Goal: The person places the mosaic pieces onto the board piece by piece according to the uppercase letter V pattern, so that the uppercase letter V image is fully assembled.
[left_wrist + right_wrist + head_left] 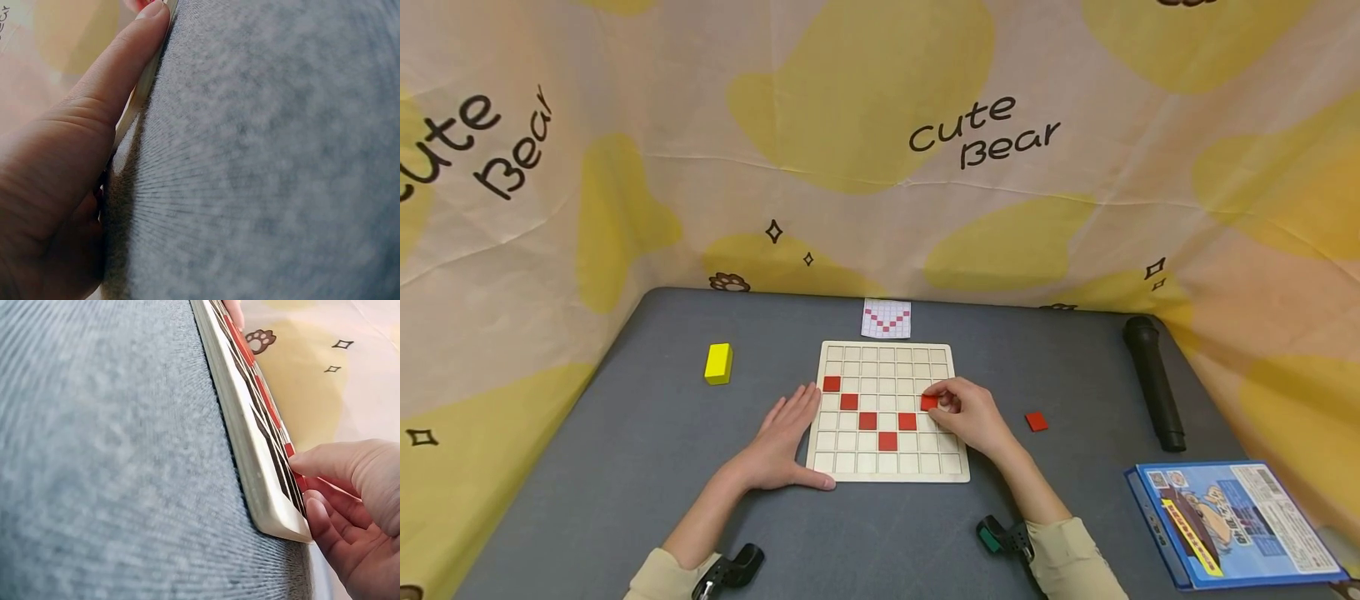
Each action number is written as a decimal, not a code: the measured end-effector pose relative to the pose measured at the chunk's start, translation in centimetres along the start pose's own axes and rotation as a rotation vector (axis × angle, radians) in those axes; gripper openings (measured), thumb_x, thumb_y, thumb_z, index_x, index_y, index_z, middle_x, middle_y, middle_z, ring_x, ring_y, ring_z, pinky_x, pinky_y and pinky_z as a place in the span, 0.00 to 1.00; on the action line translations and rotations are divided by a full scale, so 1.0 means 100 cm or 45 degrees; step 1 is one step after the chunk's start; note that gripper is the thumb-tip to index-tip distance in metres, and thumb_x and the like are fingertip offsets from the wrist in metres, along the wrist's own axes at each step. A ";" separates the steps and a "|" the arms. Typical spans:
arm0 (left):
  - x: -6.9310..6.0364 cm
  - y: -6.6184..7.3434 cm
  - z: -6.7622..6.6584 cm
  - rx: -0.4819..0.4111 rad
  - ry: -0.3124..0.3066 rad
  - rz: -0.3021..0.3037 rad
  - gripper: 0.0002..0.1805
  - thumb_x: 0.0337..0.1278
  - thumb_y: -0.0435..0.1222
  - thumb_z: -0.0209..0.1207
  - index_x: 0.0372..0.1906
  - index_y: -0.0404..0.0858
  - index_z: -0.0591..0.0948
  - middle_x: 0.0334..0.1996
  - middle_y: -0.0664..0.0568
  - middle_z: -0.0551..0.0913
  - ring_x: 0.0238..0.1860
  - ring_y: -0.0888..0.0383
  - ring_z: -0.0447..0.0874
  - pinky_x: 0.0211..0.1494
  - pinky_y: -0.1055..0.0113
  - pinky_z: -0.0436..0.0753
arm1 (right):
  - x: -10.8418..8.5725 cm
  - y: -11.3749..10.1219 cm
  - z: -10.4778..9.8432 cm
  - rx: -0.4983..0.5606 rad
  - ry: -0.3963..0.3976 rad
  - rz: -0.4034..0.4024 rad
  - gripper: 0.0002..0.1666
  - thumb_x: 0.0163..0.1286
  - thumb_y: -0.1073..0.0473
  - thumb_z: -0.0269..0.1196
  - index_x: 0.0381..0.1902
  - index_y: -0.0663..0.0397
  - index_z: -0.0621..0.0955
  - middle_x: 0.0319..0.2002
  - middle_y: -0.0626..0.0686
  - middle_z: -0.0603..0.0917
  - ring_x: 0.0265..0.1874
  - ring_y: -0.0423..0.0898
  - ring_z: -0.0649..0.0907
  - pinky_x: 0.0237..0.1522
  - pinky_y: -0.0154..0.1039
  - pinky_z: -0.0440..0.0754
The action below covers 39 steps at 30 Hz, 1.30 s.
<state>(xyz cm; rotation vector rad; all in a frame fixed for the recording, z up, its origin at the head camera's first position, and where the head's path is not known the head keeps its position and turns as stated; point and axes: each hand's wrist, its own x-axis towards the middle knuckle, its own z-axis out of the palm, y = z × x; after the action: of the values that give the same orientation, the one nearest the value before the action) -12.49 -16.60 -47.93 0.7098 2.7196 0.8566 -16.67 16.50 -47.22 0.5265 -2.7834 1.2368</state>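
A white grid board (839,463) lies on the grey table, with several red square tiles (887,442) set in its cells along a V-shaped line. My left hand (781,446) rests along the board's left side, fingers extended and the thumb at its lower left corner. On the board's right part, my right hand (973,414) holds a red tile (928,402) between thumb and fingers over a cell. The right wrist view shows the thumb and fingertips (315,509) low at the board's surface. Another red tile (1036,422) lies on the table to the right.
Behind the board is a small card (886,319) printed with a red V pattern. A yellow block (718,364) stands at the left. Far right are a black microphone-shaped object (1154,383) and a blue box (1240,525). A patterned cloth (865,233) hangs around the table.
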 end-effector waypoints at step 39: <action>0.001 -0.003 0.002 -0.007 -0.001 -0.001 0.72 0.34 0.65 0.72 0.76 0.30 0.47 0.77 0.40 0.43 0.77 0.44 0.37 0.73 0.45 0.38 | -0.071 0.040 -0.079 -0.321 0.247 0.278 0.21 0.60 0.65 0.69 0.51 0.64 0.81 0.47 0.65 0.79 0.45 0.60 0.75 0.49 0.58 0.71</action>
<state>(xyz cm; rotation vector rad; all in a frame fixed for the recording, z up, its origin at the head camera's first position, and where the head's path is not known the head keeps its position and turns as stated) -12.68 -16.67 -48.25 0.7080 2.7154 0.8638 -12.04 26.77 -46.05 0.0830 -2.8246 0.8887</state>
